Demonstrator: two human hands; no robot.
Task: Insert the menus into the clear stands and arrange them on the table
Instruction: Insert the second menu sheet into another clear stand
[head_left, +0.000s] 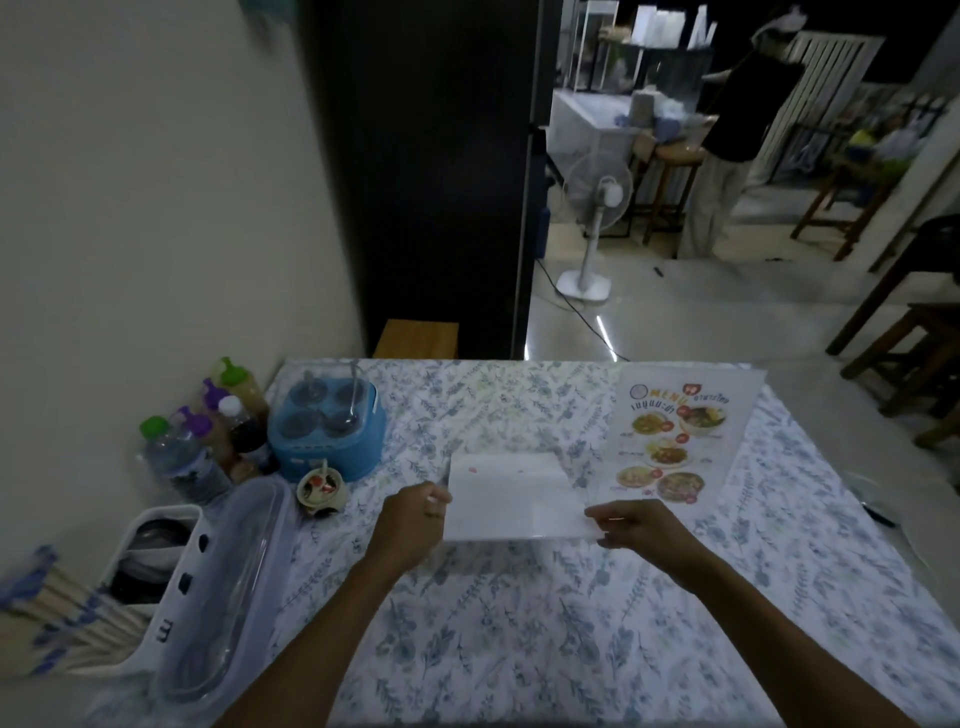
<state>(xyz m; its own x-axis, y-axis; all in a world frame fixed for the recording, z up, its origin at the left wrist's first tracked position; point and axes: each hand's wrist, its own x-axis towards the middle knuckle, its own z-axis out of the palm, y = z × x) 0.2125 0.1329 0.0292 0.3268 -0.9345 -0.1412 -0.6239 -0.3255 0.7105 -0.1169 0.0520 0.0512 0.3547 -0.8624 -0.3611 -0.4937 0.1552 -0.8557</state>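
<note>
A table (519, 649) with a blue floral cloth fills the lower half of the frame; its far edge runs across the middle, and its near and right parts lie bare. A pale wall takes the upper left, a tall black cabinet (431, 171) the upper centre, and to the upper right a tiled floor opens out with a white standing fan (595, 208), wooden stools (904, 343) and a person in dark clothes at a counter.

At the lower left edge a white basket (171, 587) with a clear plastic lid (223, 587) crowds the table, partly cut off and blurred. Behind it, against the wall, stand several bottles (208, 431), a blue condiment holder (327, 426) and a small bowl (320, 490).

A printed menu (670, 441) in a clear stand is at the table's right centre, near the far edge. In the centre both hands hold a white sheet (511, 496) in a see-through stand just above the cloth; whether the sheet sits fully inside is hard to make out. The left hand (410, 519) pinches its left edge, fingers closed on it; the right hand (631, 525) grips the lower right corner the same way. A dark small object (878, 514) lies by the right edge, too blurred to tell.
</note>
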